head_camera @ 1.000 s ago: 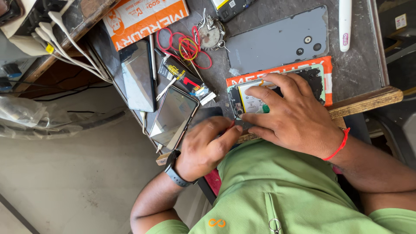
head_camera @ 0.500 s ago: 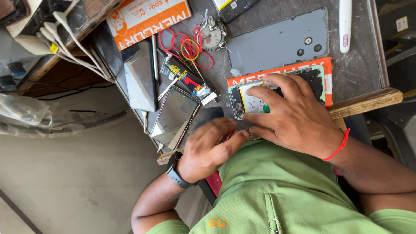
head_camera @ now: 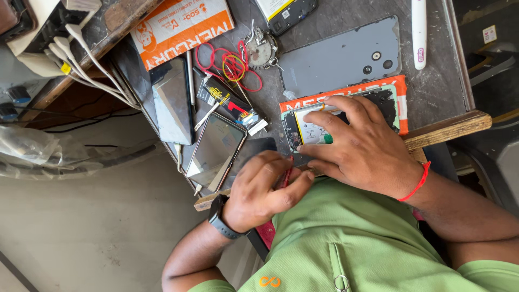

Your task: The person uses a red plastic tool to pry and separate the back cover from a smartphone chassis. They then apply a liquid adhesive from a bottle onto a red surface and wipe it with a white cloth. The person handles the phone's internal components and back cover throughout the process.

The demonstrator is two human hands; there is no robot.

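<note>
An opened phone (head_camera: 303, 128) with its battery showing lies on an orange-edged mat (head_camera: 397, 84) at the near edge of the bench. My right hand (head_camera: 362, 148), a red thread on its wrist, lies flat over it, fingers spread, pinning it down. My left hand (head_camera: 257, 192), with a dark watch on the wrist, is curled around a thin red tool (head_camera: 286, 176) whose tip points at the phone's lower left corner. The tool's tip is hidden by my fingers.
A grey phone back cover (head_camera: 346, 57) lies behind the mat. To the left are a phone with a glossy screen (head_camera: 216, 151), a dark glass panel (head_camera: 173, 103), a black glue tube (head_camera: 227, 100), red rubber bands (head_camera: 230, 67), an orange box (head_camera: 184, 24) and white cables (head_camera: 81, 59).
My left hand has shifted slightly and curled tighter around the red tool by the phone's corner. My right hand stays pressed on the phone.
</note>
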